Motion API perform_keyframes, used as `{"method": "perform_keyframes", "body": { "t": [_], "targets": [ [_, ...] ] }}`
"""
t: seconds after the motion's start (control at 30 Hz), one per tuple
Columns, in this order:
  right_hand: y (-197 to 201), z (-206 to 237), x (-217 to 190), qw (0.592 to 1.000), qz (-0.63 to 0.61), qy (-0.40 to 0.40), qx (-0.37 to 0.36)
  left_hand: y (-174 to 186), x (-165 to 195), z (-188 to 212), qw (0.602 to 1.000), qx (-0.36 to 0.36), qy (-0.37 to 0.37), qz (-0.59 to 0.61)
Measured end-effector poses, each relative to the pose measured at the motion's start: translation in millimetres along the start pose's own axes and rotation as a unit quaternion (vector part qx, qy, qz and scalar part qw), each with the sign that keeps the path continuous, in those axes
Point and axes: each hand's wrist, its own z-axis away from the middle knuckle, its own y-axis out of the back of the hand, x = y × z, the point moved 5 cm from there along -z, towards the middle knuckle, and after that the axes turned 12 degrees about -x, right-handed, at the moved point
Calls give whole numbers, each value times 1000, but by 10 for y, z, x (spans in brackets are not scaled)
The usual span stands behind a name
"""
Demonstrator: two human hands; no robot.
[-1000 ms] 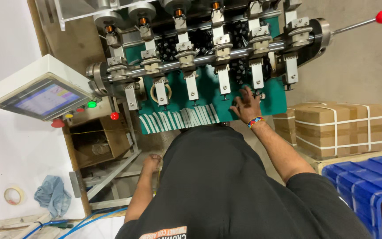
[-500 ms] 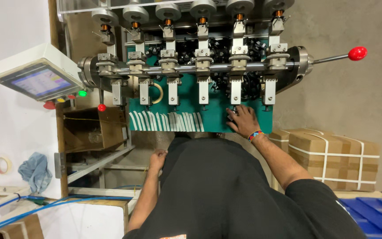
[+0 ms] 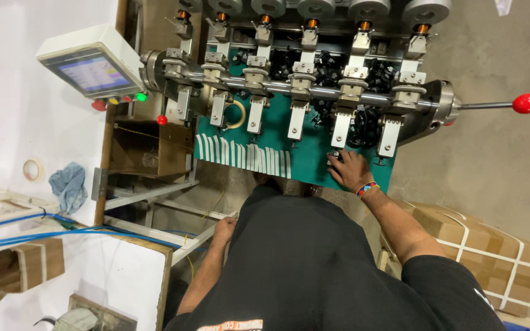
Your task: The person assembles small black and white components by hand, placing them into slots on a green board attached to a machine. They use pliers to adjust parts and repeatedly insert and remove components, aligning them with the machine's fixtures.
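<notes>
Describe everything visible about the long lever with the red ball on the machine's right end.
The thin grey metal lever with a round glossy red knob sticks out sideways from the right end of the winding machine's steel shaft, level, over the bare concrete floor. Its rod enters a round metal hub at the shaft's end. Nothing touches it; the person's right hand rests lower on the green panel.

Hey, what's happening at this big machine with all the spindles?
A person in a black shirt stands at a multi-spindle machine with a green front plate. The right hand reaches forward and rests on the plate, fingertips at a small dark part below one of the metal arms. The left hand hangs low beside the metal frame, holding nothing visible. A touchscreen panel sits at the left, a red-knobbed lever at the right.
</notes>
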Motion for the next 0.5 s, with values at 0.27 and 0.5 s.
{"method": "perform_keyframes", "body": {
  "t": [0.27, 0.5],
  "targets": [
    [234, 206, 10, 997, 25, -21, 70, 36, 43, 34, 999, 28, -42, 4],
    [287, 58, 4, 995, -93, -10, 38, 30, 68, 110, 999, 24, -39, 10]
  ]
}}
